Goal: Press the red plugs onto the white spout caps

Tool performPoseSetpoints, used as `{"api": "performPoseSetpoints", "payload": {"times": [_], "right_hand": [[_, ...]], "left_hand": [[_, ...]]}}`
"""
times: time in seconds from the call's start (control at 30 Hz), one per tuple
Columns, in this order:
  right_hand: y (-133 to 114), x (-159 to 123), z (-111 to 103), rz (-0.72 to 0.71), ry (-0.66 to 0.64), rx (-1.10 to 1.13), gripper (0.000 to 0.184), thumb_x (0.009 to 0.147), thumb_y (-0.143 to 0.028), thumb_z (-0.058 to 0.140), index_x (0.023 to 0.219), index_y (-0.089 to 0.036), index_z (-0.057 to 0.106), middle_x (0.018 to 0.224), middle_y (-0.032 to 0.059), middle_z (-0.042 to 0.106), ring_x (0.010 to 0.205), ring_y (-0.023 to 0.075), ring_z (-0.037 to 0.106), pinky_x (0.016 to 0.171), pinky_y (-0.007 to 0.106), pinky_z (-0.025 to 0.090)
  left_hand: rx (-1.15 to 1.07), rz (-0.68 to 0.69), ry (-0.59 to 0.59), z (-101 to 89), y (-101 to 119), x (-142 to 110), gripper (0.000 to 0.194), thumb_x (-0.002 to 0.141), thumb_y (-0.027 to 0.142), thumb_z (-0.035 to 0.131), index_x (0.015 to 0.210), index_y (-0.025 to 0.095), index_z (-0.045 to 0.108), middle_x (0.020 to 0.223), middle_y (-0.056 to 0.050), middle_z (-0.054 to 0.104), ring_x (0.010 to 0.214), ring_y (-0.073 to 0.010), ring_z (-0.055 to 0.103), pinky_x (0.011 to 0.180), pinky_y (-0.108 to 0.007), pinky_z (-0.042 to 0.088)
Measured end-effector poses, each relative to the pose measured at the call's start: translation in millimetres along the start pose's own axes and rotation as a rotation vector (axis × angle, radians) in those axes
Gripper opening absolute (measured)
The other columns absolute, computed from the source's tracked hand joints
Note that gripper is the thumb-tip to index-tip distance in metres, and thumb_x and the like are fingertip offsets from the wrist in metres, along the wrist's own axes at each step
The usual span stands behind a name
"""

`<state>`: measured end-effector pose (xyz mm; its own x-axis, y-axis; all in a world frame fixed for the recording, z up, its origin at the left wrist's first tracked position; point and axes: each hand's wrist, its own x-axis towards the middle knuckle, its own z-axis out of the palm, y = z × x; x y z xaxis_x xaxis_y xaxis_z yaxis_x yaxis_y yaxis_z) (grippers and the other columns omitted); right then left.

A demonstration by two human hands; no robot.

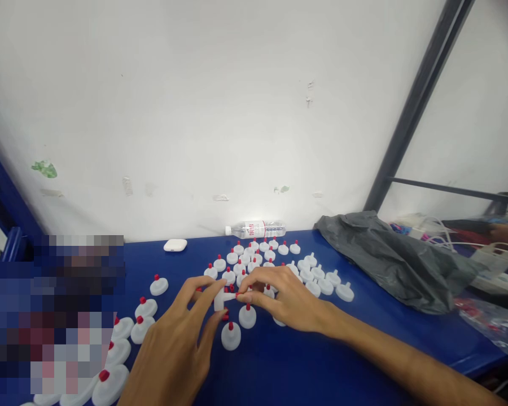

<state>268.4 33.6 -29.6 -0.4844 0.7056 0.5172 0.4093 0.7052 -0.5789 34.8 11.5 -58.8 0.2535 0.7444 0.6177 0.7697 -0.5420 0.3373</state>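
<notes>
My left hand [180,330] grips a white plastic nozzle cap [219,299] by its round base, turned on its side with the spout to the right. At the spout's end, my right hand [290,299] pinches a small red tip cap [238,295] between thumb and fingers. Just below the hands stand two white nozzle caps with red tips, one of them a nearer nozzle cap [231,337]. Loose red tip caps [226,317] lie near my left fingertips, partly hidden. Behind the hands spreads a cluster of red-tipped nozzle caps [239,267].
Several nozzle caps without red tips [325,286] stand to the right. More red-tipped ones [146,308] line the left. A clear bottle [258,229] and a white case [175,245] lie by the wall. Grey plastic sheeting [398,265] covers the blue table's [322,361] right side. The lower left is pixelated.
</notes>
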Motion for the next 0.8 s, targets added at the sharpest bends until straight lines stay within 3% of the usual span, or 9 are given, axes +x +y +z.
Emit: {"api": "performPoseSetpoints", "payload": {"times": [0.17,0.3,0.4,0.57,0.8], "right_hand": [[-3,-5,3,-0.093,-0.069,-0.145,0.029,0.114,-0.035,0.043,0.101,-0.023,0.065,0.086,0.0000,0.069,0.075,0.0156,0.062,0.074,0.030,0.049],[-5,-11,4,-0.108,-0.120,-0.204,0.030,0.115,-0.033,0.032,0.090,-0.024,0.047,0.077,-0.0030,0.053,0.064,0.0147,0.046,0.064,0.031,0.038],[-6,-13,5,-0.141,-0.145,-0.169,0.025,0.112,-0.028,0.033,0.087,-0.026,0.036,0.074,-0.0046,0.044,0.060,0.0141,0.037,0.059,0.031,0.032],[-10,-15,7,-0.144,-0.179,-0.235,0.022,0.104,-0.021,0.037,0.085,-0.027,0.027,0.070,-0.0058,0.040,0.057,0.0142,0.031,0.056,0.031,0.027],[-6,-15,12,-0.158,-0.181,-0.321,0.020,0.093,-0.012,0.042,0.085,-0.026,0.030,0.070,-0.0065,0.037,0.056,0.0129,0.026,0.055,0.029,0.025]], "left_hand": [[-0.045,0.089,0.045,-0.4,3,-2,0.035,0.104,0.042,0.050,0.139,0.039,0.055,0.126,0.000,0.077,0.102,-0.0231,0.081,0.080,-0.031,0.070],[-0.135,0.146,-0.013,-3.3,7,-3,0.036,0.105,0.040,0.051,0.141,0.038,0.053,0.130,-0.002,0.076,0.100,-0.0202,0.081,0.083,-0.027,0.068],[-0.137,0.172,0.029,-2.3,11,-5,0.035,0.105,0.038,0.050,0.140,0.037,0.054,0.131,-0.002,0.077,0.108,-0.0209,0.079,0.090,-0.026,0.067],[-0.105,0.242,0.139,-1.7,14,-7,0.032,0.108,0.043,0.041,0.135,0.035,0.056,0.120,-0.001,0.082,0.101,-0.0196,0.082,0.084,-0.024,0.068],[-0.075,0.272,0.161,-3.8,15,-4,0.030,0.109,0.042,0.040,0.130,0.033,0.058,0.111,0.000,0.084,0.095,-0.0182,0.082,0.084,-0.021,0.067]]}}
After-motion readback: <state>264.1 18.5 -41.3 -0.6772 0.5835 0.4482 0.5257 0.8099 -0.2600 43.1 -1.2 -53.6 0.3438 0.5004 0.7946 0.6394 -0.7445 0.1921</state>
